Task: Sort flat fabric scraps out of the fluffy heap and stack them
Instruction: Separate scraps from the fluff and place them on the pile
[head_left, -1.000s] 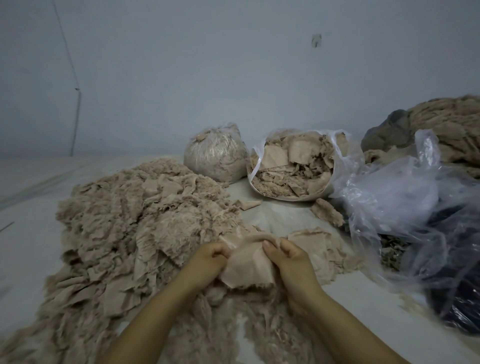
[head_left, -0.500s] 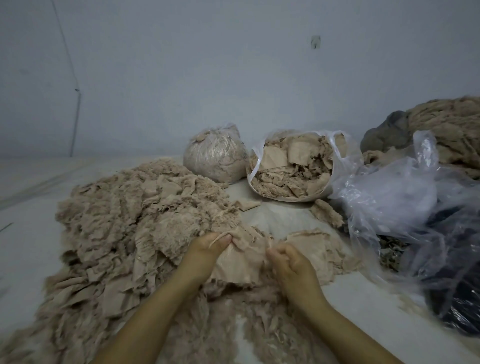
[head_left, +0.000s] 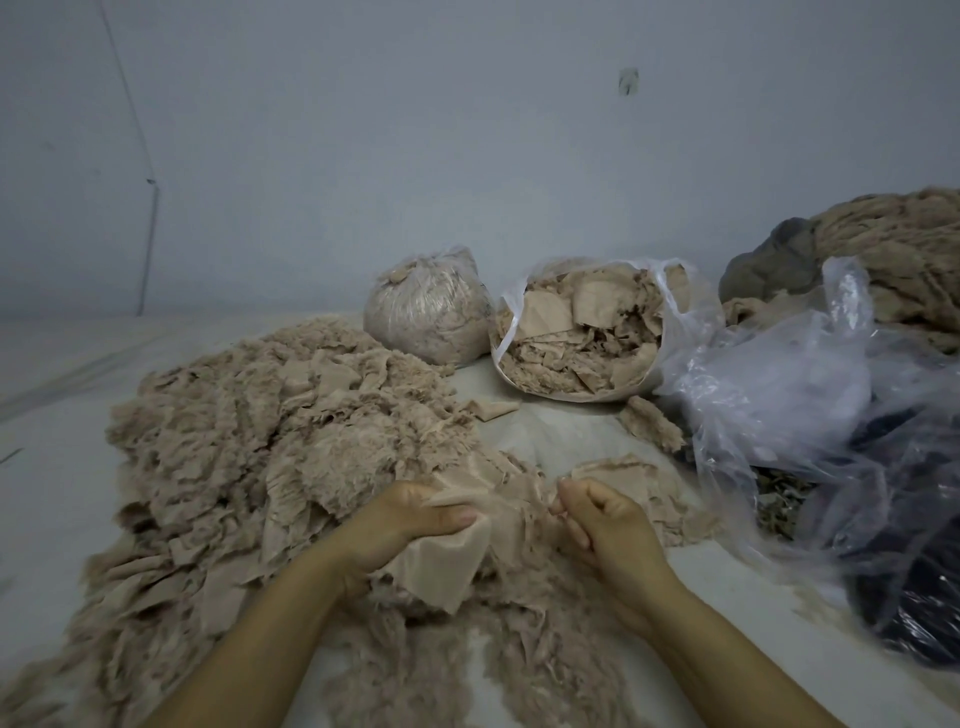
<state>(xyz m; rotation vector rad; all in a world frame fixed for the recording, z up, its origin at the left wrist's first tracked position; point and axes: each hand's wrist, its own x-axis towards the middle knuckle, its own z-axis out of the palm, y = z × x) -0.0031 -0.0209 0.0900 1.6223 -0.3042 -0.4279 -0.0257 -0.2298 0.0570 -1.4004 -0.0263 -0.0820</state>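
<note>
1. Since a second ago our right hand let go of the scrap; its fingers pinch only a fluffy edge.
2. Our left hand grips the scrap, beside the heap.
3. We judge it goes next on the stack.

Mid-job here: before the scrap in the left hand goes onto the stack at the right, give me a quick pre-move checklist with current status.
1. Left hand grips the flat scrap: ok, thumb clamped over its top edge.
2. Scrap free of the fluffy heap: cannot tell, fluff crowds its lower edge.
3. Right hand free to help: not ok, its fingertips pinch something small; what it is cannot tell.
4. Stack of flat scraps reachable: ok, it lies just beyond the right hand.
5. Path to the stack: ok, only low fluff lies between the hands.
6. Open bag of scraps out of the way: ok, it sits farther back.
</note>
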